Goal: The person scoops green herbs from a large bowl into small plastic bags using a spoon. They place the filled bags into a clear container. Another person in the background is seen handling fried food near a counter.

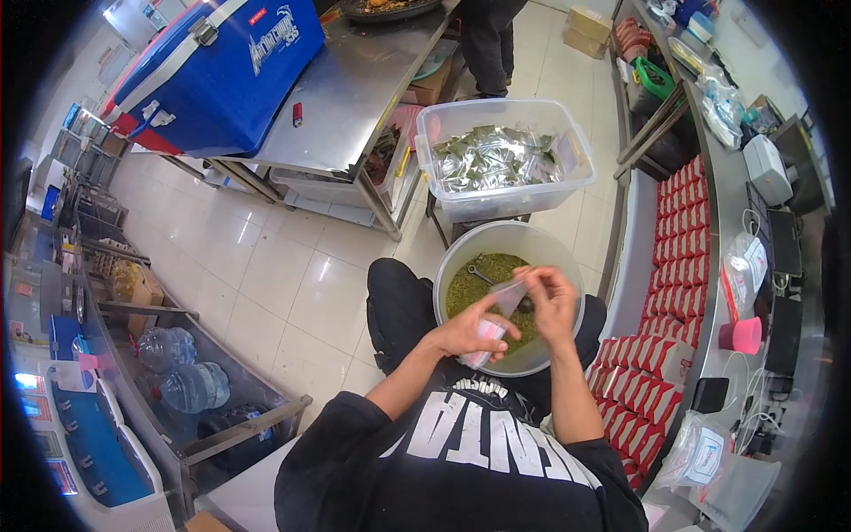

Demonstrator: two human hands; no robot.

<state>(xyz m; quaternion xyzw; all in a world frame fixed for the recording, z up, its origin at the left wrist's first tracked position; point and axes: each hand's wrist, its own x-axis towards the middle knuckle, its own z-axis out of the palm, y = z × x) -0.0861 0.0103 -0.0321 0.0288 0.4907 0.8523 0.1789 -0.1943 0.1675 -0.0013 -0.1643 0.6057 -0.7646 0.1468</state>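
Between my knees stands a translucent round tub (pixel 441 292) holding a green, finely chopped mixture (pixel 508 261). My left hand (pixel 464 332) is over the tub's near left side, its fingers around a small bundle of plastic bags with pink marks (pixel 490 331). Higher and to the right, my right hand (pixel 553 296) pinches the upper edge of a clear plastic bag (pixel 509 297). This bag spans the gap between both hands and looks blurred. A metal utensil handle (pixel 477 271) sticks out of the mixture; the bag and fingers partly hide what lies below.
Beyond the tub, a clear plastic bin (pixel 508 205) holds several flat packets with green contents. A steel table (pixel 346 100) carries a blue cooler (pixel 226 73) and red lighter (pixel 297 114). Another person's legs (pixel 488 46) stand behind. Red-and-white packs (pixel 678 233) are stacked beneath the right counter.
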